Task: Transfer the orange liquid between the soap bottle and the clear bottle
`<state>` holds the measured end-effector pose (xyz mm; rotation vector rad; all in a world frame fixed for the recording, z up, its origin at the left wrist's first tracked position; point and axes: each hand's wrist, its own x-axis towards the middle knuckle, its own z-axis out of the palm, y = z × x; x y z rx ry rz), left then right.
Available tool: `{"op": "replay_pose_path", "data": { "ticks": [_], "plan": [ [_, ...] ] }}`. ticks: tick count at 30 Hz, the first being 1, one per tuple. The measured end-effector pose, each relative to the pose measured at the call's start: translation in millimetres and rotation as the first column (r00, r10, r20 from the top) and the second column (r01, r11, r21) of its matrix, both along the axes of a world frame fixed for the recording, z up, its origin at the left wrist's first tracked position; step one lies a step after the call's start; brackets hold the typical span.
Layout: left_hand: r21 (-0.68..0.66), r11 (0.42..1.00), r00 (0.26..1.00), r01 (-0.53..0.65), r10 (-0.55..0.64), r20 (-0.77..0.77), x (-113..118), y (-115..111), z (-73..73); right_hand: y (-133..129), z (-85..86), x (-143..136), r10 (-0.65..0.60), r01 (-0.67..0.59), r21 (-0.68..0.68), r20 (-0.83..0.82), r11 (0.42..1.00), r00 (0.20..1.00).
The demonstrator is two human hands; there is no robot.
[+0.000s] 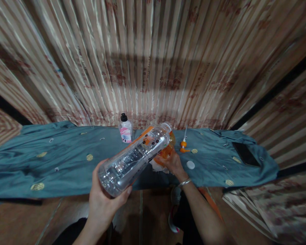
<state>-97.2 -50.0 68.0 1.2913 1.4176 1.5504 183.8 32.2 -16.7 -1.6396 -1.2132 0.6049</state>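
My left hand is wrapped round the base of a large clear plastic bottle with an orange label. The bottle is tilted, its mouth up and to the right over an orange bottle. My right hand grips that orange bottle, which is partly hidden behind the clear one and my fingers. Whether liquid passes between them I cannot tell. A crumpled white tissue lies under the orange bottle. An orange pump top with its tube and a white cap rest to the right.
A small clear bottle with a black cap and pink label stands at the back. At the right end lies a dark phone. The blue-green cloth covers a narrow table; striped curtains hang behind it.
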Motion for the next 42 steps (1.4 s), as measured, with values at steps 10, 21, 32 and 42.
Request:
{"op": "replay_pose_path", "data": {
  "ticks": [10, 21, 32, 42],
  "plan": [
    [0.003, 1.0, 1.0, -0.003, 0.003, 0.005, 2.6, -0.4, 2.6, 1.6, -3.3, 1.4, 0.005, -0.005, -0.017, 0.0, 1.0, 1.0],
    [0.007, 1.0, 0.998, 0.003, -0.003, -0.068, -2.4, 1.1, 1.1, 1.8, -3.3, 1.8, -0.002, 0.002, -0.034, 0.006, 0.999, 1.0],
    [0.018, 1.0, 1.0, 0.008, -0.007, -0.024, -1.7, 1.1, -1.4, 1.3, -1.0, -3.1, -0.021, 0.021, -0.009, -0.023, 1.0, 1.0],
    [0.036, 0.999, 0.999, 0.023, -0.022, -0.032, -1.1, 2.0, -6.2, -0.3, 3.8, -2.6, -0.016, 0.017, -0.038, 0.007, 0.999, 1.0]
  ]
}}
